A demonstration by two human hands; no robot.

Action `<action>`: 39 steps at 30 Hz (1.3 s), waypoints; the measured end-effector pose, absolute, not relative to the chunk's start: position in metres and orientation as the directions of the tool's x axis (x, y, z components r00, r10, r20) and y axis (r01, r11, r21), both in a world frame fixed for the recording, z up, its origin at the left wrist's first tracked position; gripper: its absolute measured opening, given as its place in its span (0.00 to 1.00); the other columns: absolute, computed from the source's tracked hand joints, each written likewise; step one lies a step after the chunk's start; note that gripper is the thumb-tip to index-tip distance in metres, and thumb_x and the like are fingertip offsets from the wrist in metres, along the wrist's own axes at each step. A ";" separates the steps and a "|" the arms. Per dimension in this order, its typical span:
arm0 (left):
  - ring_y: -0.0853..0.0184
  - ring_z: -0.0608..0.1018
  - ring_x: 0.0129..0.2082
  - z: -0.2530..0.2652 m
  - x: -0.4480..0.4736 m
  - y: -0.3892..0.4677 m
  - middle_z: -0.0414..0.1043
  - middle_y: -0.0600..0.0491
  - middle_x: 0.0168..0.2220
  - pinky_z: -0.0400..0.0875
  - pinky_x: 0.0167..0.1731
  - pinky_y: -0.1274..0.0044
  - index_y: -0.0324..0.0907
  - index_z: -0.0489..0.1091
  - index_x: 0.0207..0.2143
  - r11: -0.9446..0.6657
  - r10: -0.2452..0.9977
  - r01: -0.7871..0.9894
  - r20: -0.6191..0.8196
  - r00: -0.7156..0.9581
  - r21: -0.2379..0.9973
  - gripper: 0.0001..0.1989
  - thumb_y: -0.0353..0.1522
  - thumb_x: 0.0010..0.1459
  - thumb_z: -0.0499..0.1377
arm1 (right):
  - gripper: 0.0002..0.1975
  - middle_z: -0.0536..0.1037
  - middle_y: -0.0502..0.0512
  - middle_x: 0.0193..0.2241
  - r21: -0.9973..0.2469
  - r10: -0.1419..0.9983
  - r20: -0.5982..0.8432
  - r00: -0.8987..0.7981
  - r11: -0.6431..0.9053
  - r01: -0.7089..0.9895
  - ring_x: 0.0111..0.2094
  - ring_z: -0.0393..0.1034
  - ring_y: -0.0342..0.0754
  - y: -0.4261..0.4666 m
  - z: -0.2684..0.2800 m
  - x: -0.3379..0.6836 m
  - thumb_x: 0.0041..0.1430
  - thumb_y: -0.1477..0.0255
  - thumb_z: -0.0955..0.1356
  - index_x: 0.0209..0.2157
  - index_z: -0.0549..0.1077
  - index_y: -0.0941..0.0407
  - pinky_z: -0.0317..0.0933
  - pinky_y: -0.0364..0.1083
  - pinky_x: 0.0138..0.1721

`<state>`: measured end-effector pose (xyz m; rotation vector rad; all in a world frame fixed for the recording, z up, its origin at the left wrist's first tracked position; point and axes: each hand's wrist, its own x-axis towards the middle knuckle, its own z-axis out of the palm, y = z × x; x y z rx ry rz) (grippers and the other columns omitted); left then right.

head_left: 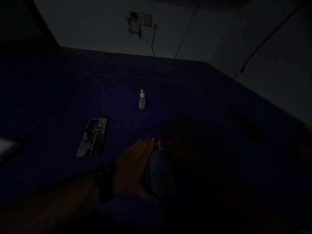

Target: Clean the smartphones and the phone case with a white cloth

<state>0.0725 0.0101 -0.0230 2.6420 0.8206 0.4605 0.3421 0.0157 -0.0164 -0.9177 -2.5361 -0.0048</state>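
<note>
A flat phone (162,175) with a pale back and a camera bump at its far end lies in front of me. My left hand (133,165) rests along its left side, fingers stretched forward near the camera end and thumb pointing toward the lower edge. On the far end of the phone, my right hand (179,148) is in deep shadow, its fingers together on a small white thing (160,145) at the camera bump. What that white thing is cannot be made out. My left wrist wears a dark watch (105,182).
A small dropper bottle (141,103) stands upright farther back on the dark blue table (117,94). Left of my hand lies a patterned phone case (92,138). A bright-topped object (7,148) sits at the left edge. Wall sockets (143,21) with cables are behind; a dark flat object (248,128) lies right.
</note>
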 end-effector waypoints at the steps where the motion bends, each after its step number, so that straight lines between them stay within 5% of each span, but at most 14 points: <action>1: 0.37 0.58 0.68 -0.022 0.072 0.010 0.47 0.26 0.69 0.53 0.65 0.49 0.32 0.28 0.71 -0.776 0.593 0.486 0.203 0.779 0.402 0.74 0.67 0.40 0.61 | 0.18 0.82 0.60 0.48 -0.149 0.624 0.396 -0.674 0.768 0.623 0.47 0.76 0.51 0.017 -0.017 0.343 0.65 0.81 0.61 0.50 0.77 0.58 0.70 0.55 0.49; 6: 0.37 0.57 0.68 -0.019 0.072 0.012 0.47 0.26 0.70 0.54 0.65 0.49 0.32 0.28 0.71 -0.781 0.583 0.489 0.173 0.794 0.389 0.73 0.67 0.41 0.60 | 0.18 0.83 0.57 0.44 -0.248 0.618 0.348 -0.705 0.786 0.567 0.39 0.77 0.48 0.018 -0.012 0.343 0.65 0.81 0.62 0.50 0.78 0.54 0.73 0.48 0.40; 12: 0.36 0.57 0.68 -0.019 0.073 0.013 0.46 0.24 0.69 0.54 0.65 0.49 0.30 0.28 0.71 -0.771 0.590 0.495 0.157 0.792 0.402 0.74 0.67 0.41 0.60 | 0.19 0.82 0.60 0.49 -0.176 0.639 0.356 -0.682 0.762 0.623 0.45 0.77 0.51 0.023 -0.013 0.345 0.64 0.82 0.60 0.49 0.78 0.57 0.71 0.54 0.46; 17: 0.37 0.57 0.68 -0.019 0.072 0.013 0.46 0.25 0.70 0.54 0.65 0.48 0.30 0.27 0.71 -0.778 0.576 0.479 0.156 0.803 0.408 0.74 0.67 0.41 0.60 | 0.18 0.83 0.58 0.46 -0.207 0.584 0.354 -0.731 0.811 0.548 0.39 0.77 0.48 0.020 -0.013 0.349 0.65 0.81 0.61 0.49 0.77 0.56 0.73 0.49 0.41; 26: 0.36 0.56 0.69 -0.019 0.072 0.013 0.45 0.24 0.70 0.54 0.65 0.48 0.29 0.27 0.71 -0.767 0.591 0.496 0.145 0.794 0.407 0.74 0.67 0.41 0.61 | 0.16 0.79 0.64 0.50 -0.291 0.664 0.308 -0.681 0.747 0.597 0.51 0.74 0.54 0.005 0.000 0.338 0.67 0.74 0.64 0.54 0.73 0.58 0.70 0.56 0.52; 39: 0.37 0.54 0.70 -0.018 0.071 0.013 0.42 0.26 0.71 0.52 0.66 0.50 0.32 0.25 0.71 -0.766 0.581 0.476 0.148 0.800 0.431 0.73 0.67 0.42 0.60 | 0.15 0.82 0.57 0.42 -0.291 0.581 0.318 -0.749 0.812 0.506 0.42 0.76 0.49 0.002 -0.001 0.335 0.69 0.77 0.61 0.48 0.77 0.54 0.71 0.49 0.44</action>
